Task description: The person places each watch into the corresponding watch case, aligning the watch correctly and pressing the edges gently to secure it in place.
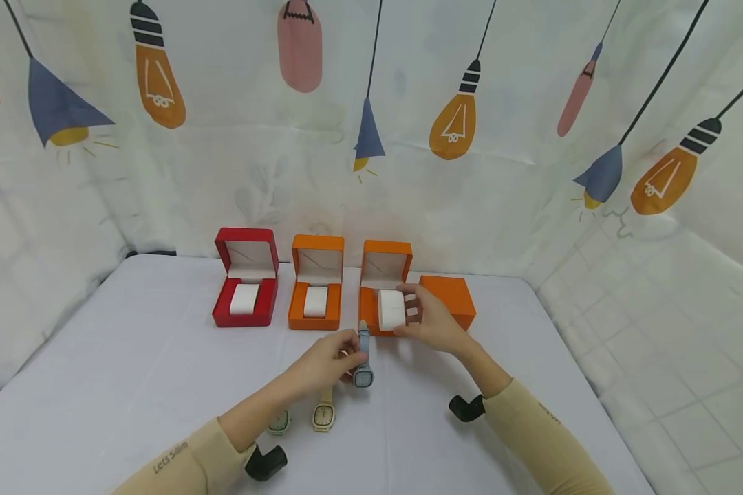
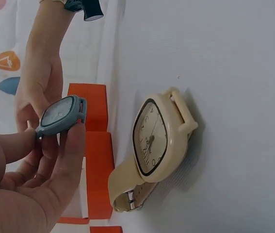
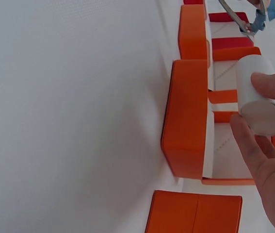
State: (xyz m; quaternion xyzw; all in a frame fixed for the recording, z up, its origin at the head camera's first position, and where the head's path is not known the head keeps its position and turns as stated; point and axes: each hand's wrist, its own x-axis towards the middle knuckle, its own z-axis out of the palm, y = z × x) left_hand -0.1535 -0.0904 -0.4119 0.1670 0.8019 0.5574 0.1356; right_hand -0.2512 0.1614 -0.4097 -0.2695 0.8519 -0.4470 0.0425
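Observation:
My left hand (image 1: 327, 361) pinches a blue watch (image 1: 363, 364) by its strap, the dial hanging low in the head view. In the left wrist view the same blue watch (image 2: 60, 116) sits between thumb and fingers. A white watch pillow (image 1: 391, 310) is gripped by my right hand (image 1: 432, 319), over an orange box (image 1: 369, 306) with its lid raised. The right wrist view shows the pillow (image 3: 259, 94) between thumb and fingers. Below the left hand lie a cream watch (image 1: 323, 416) and a green watch (image 1: 279, 422), the latter partly hidden by the forearm.
To the left stand a second open orange box (image 1: 315, 322) and an open red box (image 1: 243, 320), each with a white pillow inside. A closed orange box (image 1: 450, 299) is behind my right hand. A printed curtain (image 1: 347, 199) hangs behind the white table (image 1: 161, 385).

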